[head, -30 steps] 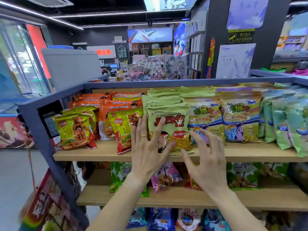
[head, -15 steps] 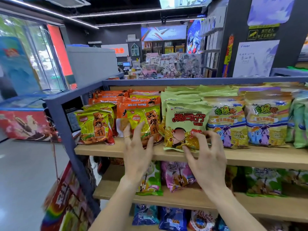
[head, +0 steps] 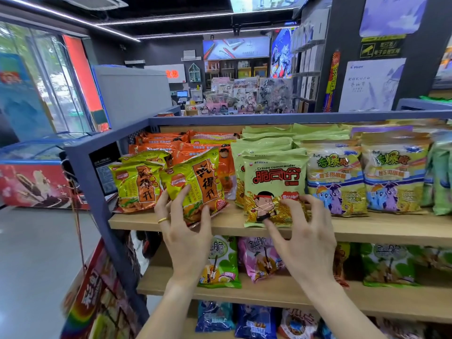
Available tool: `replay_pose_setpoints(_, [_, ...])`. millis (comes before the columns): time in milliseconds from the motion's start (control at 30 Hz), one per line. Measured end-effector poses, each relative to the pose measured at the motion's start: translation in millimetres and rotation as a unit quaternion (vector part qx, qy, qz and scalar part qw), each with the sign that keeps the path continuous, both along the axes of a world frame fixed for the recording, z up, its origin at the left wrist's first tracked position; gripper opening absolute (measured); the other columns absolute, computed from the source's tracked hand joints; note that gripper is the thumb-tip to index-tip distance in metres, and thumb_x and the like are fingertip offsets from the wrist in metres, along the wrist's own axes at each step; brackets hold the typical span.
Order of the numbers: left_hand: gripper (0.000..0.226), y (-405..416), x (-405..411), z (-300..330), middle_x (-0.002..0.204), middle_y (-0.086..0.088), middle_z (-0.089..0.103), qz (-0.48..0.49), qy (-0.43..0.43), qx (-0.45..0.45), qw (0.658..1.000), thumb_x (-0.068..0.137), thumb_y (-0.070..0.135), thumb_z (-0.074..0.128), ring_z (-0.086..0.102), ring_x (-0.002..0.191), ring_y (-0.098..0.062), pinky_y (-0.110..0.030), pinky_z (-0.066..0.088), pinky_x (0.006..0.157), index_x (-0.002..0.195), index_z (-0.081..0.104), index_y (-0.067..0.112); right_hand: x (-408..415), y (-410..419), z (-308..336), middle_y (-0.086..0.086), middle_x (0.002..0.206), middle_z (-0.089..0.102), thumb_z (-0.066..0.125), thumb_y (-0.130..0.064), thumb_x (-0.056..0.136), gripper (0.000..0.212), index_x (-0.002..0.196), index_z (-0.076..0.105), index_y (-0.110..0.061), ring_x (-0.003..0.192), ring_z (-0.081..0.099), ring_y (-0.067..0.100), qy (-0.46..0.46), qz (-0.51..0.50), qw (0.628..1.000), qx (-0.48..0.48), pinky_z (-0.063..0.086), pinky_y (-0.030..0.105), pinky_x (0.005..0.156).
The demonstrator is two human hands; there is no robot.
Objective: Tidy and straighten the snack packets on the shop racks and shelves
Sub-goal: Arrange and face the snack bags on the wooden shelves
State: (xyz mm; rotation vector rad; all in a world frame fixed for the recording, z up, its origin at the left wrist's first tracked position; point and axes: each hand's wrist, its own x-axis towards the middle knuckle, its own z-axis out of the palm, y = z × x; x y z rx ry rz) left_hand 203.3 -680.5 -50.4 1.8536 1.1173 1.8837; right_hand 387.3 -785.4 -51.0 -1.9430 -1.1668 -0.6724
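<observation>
Snack packets stand in rows on the top wooden shelf (head: 367,228). My left hand (head: 186,231), a gold ring on one finger, grips the lower edge of a tilted yellow-green packet with an orange label (head: 195,184). My right hand (head: 303,236) has its fingers spread on the bottom of the pale green "Crispy commander" packet (head: 274,189), which stands upright at the shelf's front edge. A second yellow-green packet (head: 137,187) stands to the left. Orange packets (head: 176,145) lie behind.
Pony-printed packets (head: 337,182) and green bags (head: 440,179) fill the shelf to the right. A blue metal frame post (head: 83,172) bounds the left end. Lower shelves (head: 269,292) hold more packets. An ice-cream freezer (head: 31,172) stands on the left; hanging packets (head: 93,294) are low left.
My left hand has moved left off the pale green packet onto the tilted yellow-green one and closed on it. My right hand has settled on the pale green packet's bottom. The view has shifted left.
</observation>
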Motion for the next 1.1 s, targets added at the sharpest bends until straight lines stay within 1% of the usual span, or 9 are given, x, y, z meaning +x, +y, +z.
replay_pose_setpoints(133, [0.050,-2,-7,0,0.151,-0.006,0.036,-0.004,0.003,-0.001,1.000,0.088,0.016,0.081,0.024,0.140,0.013,-0.002,0.022,0.109,0.134,0.061,0.018,-5,11,10,0.014,0.129,0.050,0.078,-0.054,0.080,0.057,0.123,0.061,-0.021,0.120,0.052,0.032,0.013,-0.026,0.999,-0.020,0.056,0.048,0.088])
replay_pose_setpoints(367, [0.051,2,-17,-3,0.153,0.003,0.033,-0.022,0.041,-0.035,0.998,0.089,0.023,0.079,0.025,0.144,0.003,0.002,0.018,0.106,0.136,0.058,0.025,-8,1,2,0.015,0.130,0.050,0.078,-0.049,0.081,0.053,0.122,0.065,-0.018,0.122,0.050,0.032,0.005,-0.009,1.000,-0.004,0.053,0.049,0.093])
replay_pose_setpoints(533, [0.051,2,-19,-2,0.154,0.006,0.031,-0.029,0.054,-0.045,0.997,0.090,0.026,0.078,0.021,0.140,0.014,-0.010,0.022,0.107,0.136,0.057,0.028,-10,-3,1,0.015,0.129,0.051,0.077,-0.047,0.083,0.049,0.121,0.067,-0.017,0.123,0.048,0.032,0.008,-0.001,1.000,0.005,0.051,0.049,0.095])
replay_pose_setpoints(633, [0.051,1,-20,-2,0.154,0.006,0.031,-0.030,0.051,-0.052,0.997,0.090,0.026,0.078,0.024,0.141,0.008,-0.014,0.025,0.108,0.136,0.056,0.030,-12,-6,3,0.016,0.128,0.052,0.077,-0.046,0.083,0.049,0.120,0.067,-0.015,0.123,0.049,0.033,0.003,0.008,1.000,0.016,0.052,0.050,0.094])
replay_pose_setpoints(733, [0.051,-2,-21,-2,0.152,0.007,0.033,-0.027,0.045,-0.043,0.998,0.089,0.025,0.079,0.024,0.140,0.009,-0.005,0.022,0.108,0.136,0.058,0.028,-15,-10,6,0.016,0.129,0.052,0.079,-0.044,0.082,0.048,0.119,0.068,-0.014,0.123,0.049,0.033,0.012,0.020,0.999,0.027,0.052,0.052,0.093])
replay_pose_setpoints(800, [0.051,-5,-22,-2,0.151,0.009,0.033,-0.027,0.040,-0.043,0.998,0.089,0.025,0.080,0.026,0.142,0.007,-0.017,0.030,0.111,0.135,0.058,0.028,-18,-13,8,0.014,0.128,0.054,0.080,-0.041,0.082,0.047,0.118,0.069,-0.014,0.122,0.049,0.032,0.011,0.032,0.998,0.045,0.051,0.047,0.096])
replay_pose_setpoints(933, [0.052,-19,-26,3,0.150,0.005,0.035,-0.025,0.030,-0.047,0.998,0.088,0.024,0.081,0.028,0.144,0.003,-0.040,0.043,0.112,0.134,0.058,0.031,-31,-18,16,0.011,0.118,0.060,0.079,-0.029,0.083,0.037,0.113,0.070,-0.008,0.114,0.056,0.026,0.007,0.120,0.986,0.112,0.039,0.024,0.102])
replay_pose_setpoints(1000, [0.053,-26,-30,6,0.150,0.004,0.037,-0.024,0.021,-0.052,0.998,0.087,0.022,0.082,0.029,0.142,0.007,-0.033,0.041,0.113,0.133,0.057,0.034,-42,-15,19,0.006,0.116,0.062,0.075,-0.027,0.087,0.035,0.115,0.069,-0.008,0.112,0.058,0.020,0.034,0.193,0.974,0.115,0.044,0.025,0.102])
replay_pose_setpoints(1100, [0.055,-37,-40,11,0.148,0.002,0.040,-0.020,0.027,-0.071,0.997,0.087,0.020,0.082,0.027,0.134,0.020,-0.001,0.032,0.103,0.133,0.056,0.034,-57,-6,23,-0.003,0.117,0.061,0.073,-0.032,0.089,0.040,0.123,0.062,-0.014,0.111,0.058,0.010,0.086,0.280,0.953,0.083,0.045,0.018,0.098])
